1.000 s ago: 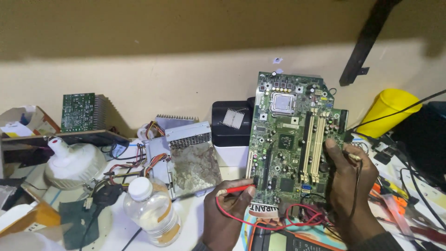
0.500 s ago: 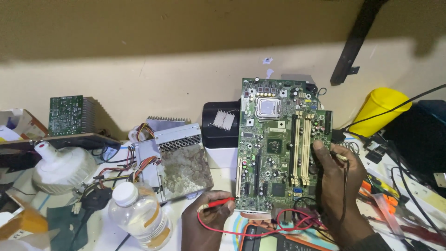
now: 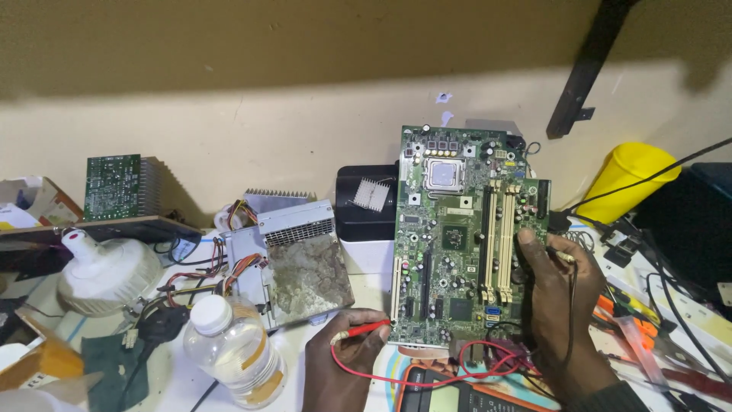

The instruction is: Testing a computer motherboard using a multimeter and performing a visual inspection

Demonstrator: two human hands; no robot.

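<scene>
- I see a cluttered white work surface (image 3: 358,294) running under a cream wall, strewn with parts and wires.
- The large green rectangular motherboard (image 3: 457,236) stands nearly upright near the middle, leaning back towards the wall, its lower edge near both hands.
- Left of it lies a dusty grey metal power supply box (image 3: 293,263) with coloured wires at its side; behind that sits a black box with a small silver heatsink (image 3: 366,202).
- A yellow plastic container (image 3: 629,179) leans at the right, well apart from the board.
- A clear plastic bottle with a white cap (image 3: 236,347) stands at lower left, near a white dome-shaped lamp (image 3: 103,271).
- My right hand (image 3: 560,305) rests against the board's right edge, fingers closed on a black probe lead pressed to the board.
- My left hand (image 3: 343,366) is below the board's lower left corner, fingers pinching a red probe (image 3: 370,329) whose tip points at the board's edge.
- An orange-cased multimeter (image 3: 457,393) lies at the bottom edge, between the hands, red lead looping over it.
</scene>
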